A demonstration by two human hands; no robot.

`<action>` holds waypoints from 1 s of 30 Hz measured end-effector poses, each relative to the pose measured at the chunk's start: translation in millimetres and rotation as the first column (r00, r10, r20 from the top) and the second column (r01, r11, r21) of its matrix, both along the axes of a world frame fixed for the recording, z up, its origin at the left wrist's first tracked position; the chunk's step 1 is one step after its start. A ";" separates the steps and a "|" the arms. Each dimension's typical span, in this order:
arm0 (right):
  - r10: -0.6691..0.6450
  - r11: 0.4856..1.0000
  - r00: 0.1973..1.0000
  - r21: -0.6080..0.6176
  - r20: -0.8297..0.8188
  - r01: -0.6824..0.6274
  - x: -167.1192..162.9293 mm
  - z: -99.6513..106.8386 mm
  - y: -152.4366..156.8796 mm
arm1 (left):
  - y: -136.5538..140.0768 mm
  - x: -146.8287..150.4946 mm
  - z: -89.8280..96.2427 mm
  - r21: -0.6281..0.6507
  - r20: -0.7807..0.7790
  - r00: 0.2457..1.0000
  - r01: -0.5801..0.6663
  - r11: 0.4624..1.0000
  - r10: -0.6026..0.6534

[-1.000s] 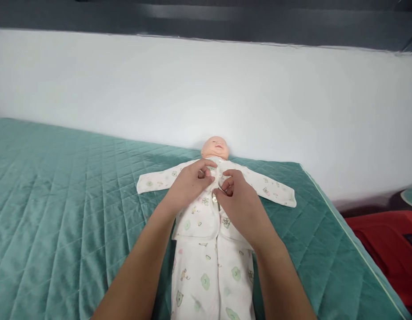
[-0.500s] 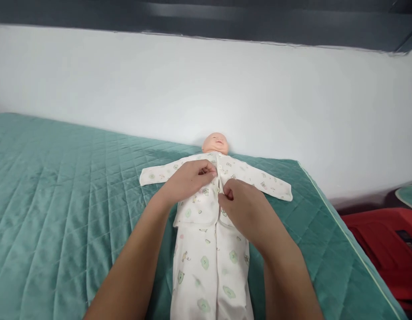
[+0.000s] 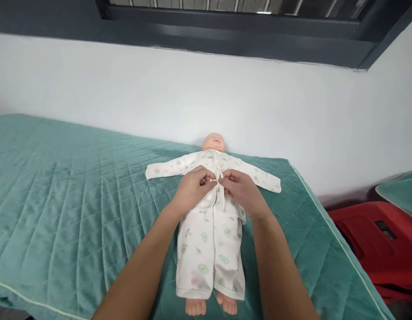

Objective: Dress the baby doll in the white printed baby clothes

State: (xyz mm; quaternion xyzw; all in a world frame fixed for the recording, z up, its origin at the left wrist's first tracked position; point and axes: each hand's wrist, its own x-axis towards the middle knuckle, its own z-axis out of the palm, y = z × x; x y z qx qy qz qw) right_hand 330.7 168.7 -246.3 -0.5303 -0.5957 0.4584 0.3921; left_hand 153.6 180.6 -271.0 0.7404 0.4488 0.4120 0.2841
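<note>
White printed jacket (image 3: 209,161) on the doll (image 3: 214,143), centre of the frame, has its front opening pinched in the fingertips of the left hand (image 3: 193,187) and right hand (image 3: 243,190), nearly meeting, where uneven tugging could make an edge slip or bunch crookedly.

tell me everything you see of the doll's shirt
The shirt is white, soft-looking cloth with small printed figures. It lies on the doll, long sleeves spread across the green quilt. Small round buttons show down the front, which meets near the top and gapes lower, where the left hand and right hand pinch it. Its hem overlaps the pants.
</note>
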 end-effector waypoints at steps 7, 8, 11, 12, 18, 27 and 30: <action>-0.048 0.997 0.994 0.057 -0.093 0.053 -4.2 -10.2 -3.7 | -3.6 2.8 2.7 -0.018 0.135 0.991 0.012 1.000 -0.009; -0.048 0.997 0.993 0.055 -0.111 0.055 -3.7 -11.1 -3.2 | -4.8 3.6 3.0 -0.031 0.176 0.984 0.020 0.999 -0.014; -0.017 0.999 0.983 0.036 -0.183 0.024 -0.2 -13.0 -1.2 | -7.4 5.0 4.5 -0.105 0.258 0.966 0.057 0.993 -0.029; 0.001 1.000 0.978 0.031 -0.209 0.005 1.1 -13.4 -0.6 | -7.7 5.0 5.2 -0.138 0.273 0.962 0.072 0.988 -0.032; 0.052 0.999 0.973 0.025 -0.227 -0.048 4.1 -12.0 -1.9 | -7.0 2.3 7.3 -0.215 0.299 0.953 0.113 0.970 -0.045; 0.075 0.997 0.986 0.016 -0.150 -0.074 0.7 -7.7 -3.8 | -5.4 0.9 4.8 -0.247 0.354 0.935 0.103 0.963 -0.009; 0.077 0.997 0.986 -0.001 -0.147 -0.078 0.4 -7.0 -3.8 | -3.9 1.7 3.6 -0.238 0.373 0.928 0.118 0.964 -0.022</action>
